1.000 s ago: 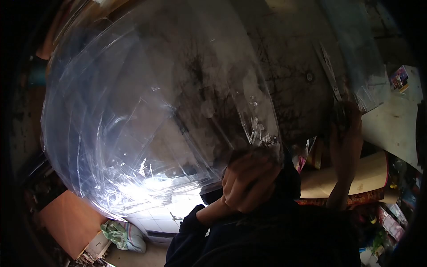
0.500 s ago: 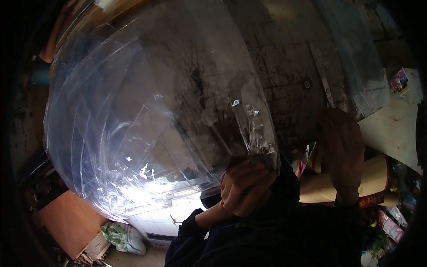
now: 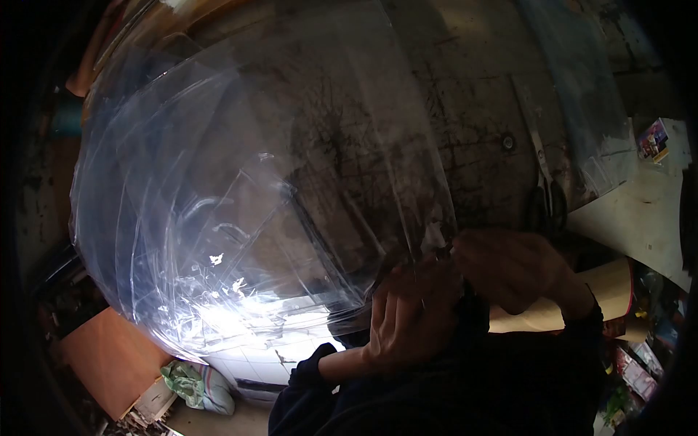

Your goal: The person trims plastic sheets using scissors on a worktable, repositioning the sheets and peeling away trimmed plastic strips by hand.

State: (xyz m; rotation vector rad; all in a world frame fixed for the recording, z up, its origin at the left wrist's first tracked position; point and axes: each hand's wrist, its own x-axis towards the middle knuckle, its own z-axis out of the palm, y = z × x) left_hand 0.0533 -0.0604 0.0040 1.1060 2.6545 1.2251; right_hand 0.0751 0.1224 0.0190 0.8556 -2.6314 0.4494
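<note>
A large clear plastic sheet (image 3: 218, 167), creased and shiny, spreads over the dark worktop from the left to the middle. My left hand (image 3: 411, 316) is closed on its near right corner, close to my body. Just to the right, my right hand (image 3: 512, 270) has its fingers bent together at the same edge of the sheet; they are dark and slightly blurred, and seem to pinch the plastic. Scissors (image 3: 544, 171) with dark handles lie on the worktop beyond my right hand, apart from it.
Another strip of clear plastic (image 3: 582, 94) lies at the right of the scratched worktop (image 3: 480, 94). A pale sheet (image 3: 632, 218), a tan roll (image 3: 603, 291) and colourful packets (image 3: 640, 370) sit at the right. An orange-brown board (image 3: 116, 360) and a sack (image 3: 211, 392) are below left.
My right hand has moved left from over the scissors' handles to the sheet's edge beside my left hand. The scissors' handles now show. The sheet's right edge has shifted and straightened.
</note>
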